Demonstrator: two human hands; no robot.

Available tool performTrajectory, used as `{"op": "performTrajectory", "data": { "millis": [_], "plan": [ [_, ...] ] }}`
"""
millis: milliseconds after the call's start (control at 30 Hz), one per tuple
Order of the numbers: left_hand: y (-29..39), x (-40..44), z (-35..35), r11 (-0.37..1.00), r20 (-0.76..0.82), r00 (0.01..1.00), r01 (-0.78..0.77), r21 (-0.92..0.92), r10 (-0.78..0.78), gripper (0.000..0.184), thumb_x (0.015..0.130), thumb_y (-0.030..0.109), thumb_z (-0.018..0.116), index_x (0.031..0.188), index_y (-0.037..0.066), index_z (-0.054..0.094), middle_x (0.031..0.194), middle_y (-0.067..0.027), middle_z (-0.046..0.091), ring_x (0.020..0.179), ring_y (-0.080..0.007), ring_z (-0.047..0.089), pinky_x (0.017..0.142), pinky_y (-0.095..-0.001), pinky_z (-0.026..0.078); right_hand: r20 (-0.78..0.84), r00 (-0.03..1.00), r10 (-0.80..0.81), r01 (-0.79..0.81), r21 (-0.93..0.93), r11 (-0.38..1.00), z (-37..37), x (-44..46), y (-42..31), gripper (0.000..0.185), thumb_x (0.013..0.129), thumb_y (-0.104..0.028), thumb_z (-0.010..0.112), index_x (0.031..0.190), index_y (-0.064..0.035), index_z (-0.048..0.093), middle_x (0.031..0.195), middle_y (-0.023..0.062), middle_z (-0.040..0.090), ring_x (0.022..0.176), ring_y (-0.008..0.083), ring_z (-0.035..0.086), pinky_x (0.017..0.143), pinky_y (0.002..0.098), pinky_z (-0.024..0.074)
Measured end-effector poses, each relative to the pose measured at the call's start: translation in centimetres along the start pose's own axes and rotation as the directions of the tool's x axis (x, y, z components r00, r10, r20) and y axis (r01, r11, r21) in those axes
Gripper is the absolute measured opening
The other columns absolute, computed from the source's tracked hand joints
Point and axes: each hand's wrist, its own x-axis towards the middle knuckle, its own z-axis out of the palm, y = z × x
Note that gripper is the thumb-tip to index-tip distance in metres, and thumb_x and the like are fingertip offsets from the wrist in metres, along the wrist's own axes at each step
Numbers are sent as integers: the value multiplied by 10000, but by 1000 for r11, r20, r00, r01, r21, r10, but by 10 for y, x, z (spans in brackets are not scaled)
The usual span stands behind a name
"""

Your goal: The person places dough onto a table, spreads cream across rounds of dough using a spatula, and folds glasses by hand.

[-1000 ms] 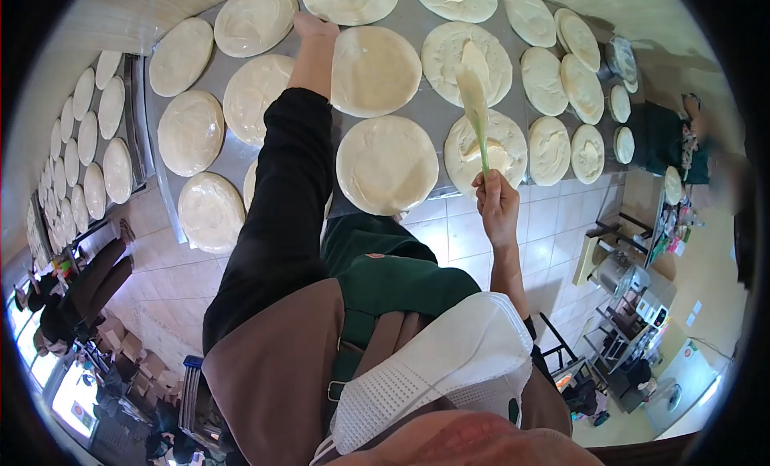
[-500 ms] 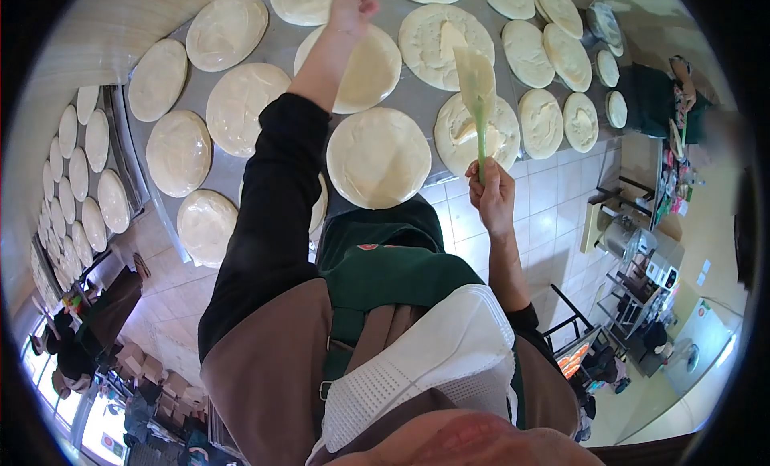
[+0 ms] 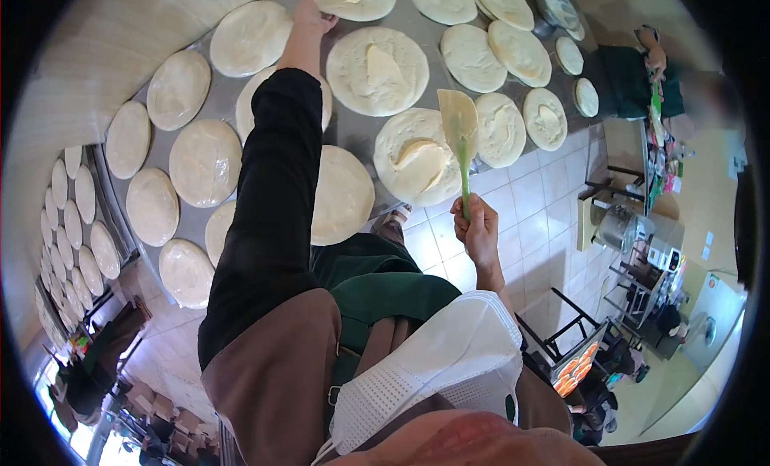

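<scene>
My left hand (image 3: 311,18) reaches across the table to the near-left edge of a round flat dough (image 3: 362,2), thumb and fingers apart. It touches or nearly touches that edge. My right hand (image 3: 480,225) grips the green handle of a spatula (image 3: 459,123), its pale blade pointing up and coated with cream. Behind the blade lies a dough round (image 3: 397,171) with a thick smear of cream. Another dough round (image 3: 345,65) between my hands bears a cream patch. Nearer my body, a smoother dough round (image 3: 343,201) is partly hidden by my left sleeve.
Several more dough rounds (image 3: 206,163) cover the grey table (image 3: 433,73), some under shiny film. A second table with dough rounds (image 3: 104,249) stands at far left. Another person's hand (image 3: 656,61) is at upper right. Tiled floor (image 3: 529,193) and metal racks lie to the right.
The view has shifted rightward along the table. My left hand has moved right to another dough round. The spatula, still in my right hand, has come lower and nearer my body.
</scene>
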Motion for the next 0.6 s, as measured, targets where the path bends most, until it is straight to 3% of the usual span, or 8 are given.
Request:
{"op": "performTrajectory", "data": {
  "millis": [133,200,233,300,433,500,533,600],
  "plan": [
    [-2,-13,32,998,44,998,-48,30,46,410,866,247,563,1208,37,482,1178,-165,532,1092,-313,526,921,-532,428,-11,1000,1,-1,22,1000,-21,0,-2,447,1020,-361,362,812,-6,537,556,-64,335,440,10,249,397,187,200],
    [-6,-59,54,988,328,932,-134,-77,152,458,876,280,520,1250,23,464,1256,-181,506,1175,-342,489,984,-564,390,-6,1000,2,-1,45,999,-28,3,-5,449,1020,-362,362,811,-6,538,557,-62,337,439,11,248,398,188,202],
    [-9,-63,57,988,331,931,-136,-74,153,458,876,280,520,1250,23,464,1256,-181,506,1175,-342,489,984,-564,390,-14,1000,-14,14,15,1000,-30,5,-9,446,1021,-360,362,816,-6,540,556,-63,338,442,12,251,400,189,206],
    [-14,-73,59,956,499,817,-213,-203,289,547,886,325,472,1329,10,407,1344,-182,461,1260,-365,426,1025,-583,348,-19,999,-29,28,-12,1000,-35,8,-19,444,1021,-359,363,821,-6,542,554,-63,339,445,13,254,402,190,209],
    [-35,-136,57,905,596,695,-203,-374,402,600,895,396,449,1376,43,376,1385,-152,436,1284,-366,401,1057,-559,330,-70,971,-229,210,-212,954,-49,26,-41,410,1021,-298,390,813,3,575,552,-53,391,475,22,318,432,203,268],
    [-55,-159,48,800,823,329,242,-548,464,623,924,462,382,1417,84,335,1430,-128,398,1308,-360,377,1078,-540,315,-83,939,-335,286,-354,890,-54,37,-64,401,1018,-272,395,801,6,585,548,-40,408,487,33,351,450,219,301],
    [-65,-170,43,801,823,331,244,-547,461,623,924,462,382,1417,84,335,1430,-128,398,1308,-360,377,1078,-540,315,-77,918,-389,323,-423,847,-59,44,-72,393,1016,-261,401,799,7,590,544,-30,414,493,41,368,459,229,317],
    [-88,-191,32,739,792,512,381,-555,331,596,950,467,345,1442,131,309,1453,-110,375,1312,-343,380,1077,-540,318,-47,872,-488,358,-620,698,-73,58,-87,347,995,-248,452,815,5,604,552,44,476,527,84,443,495,269,376]
  ]
}}
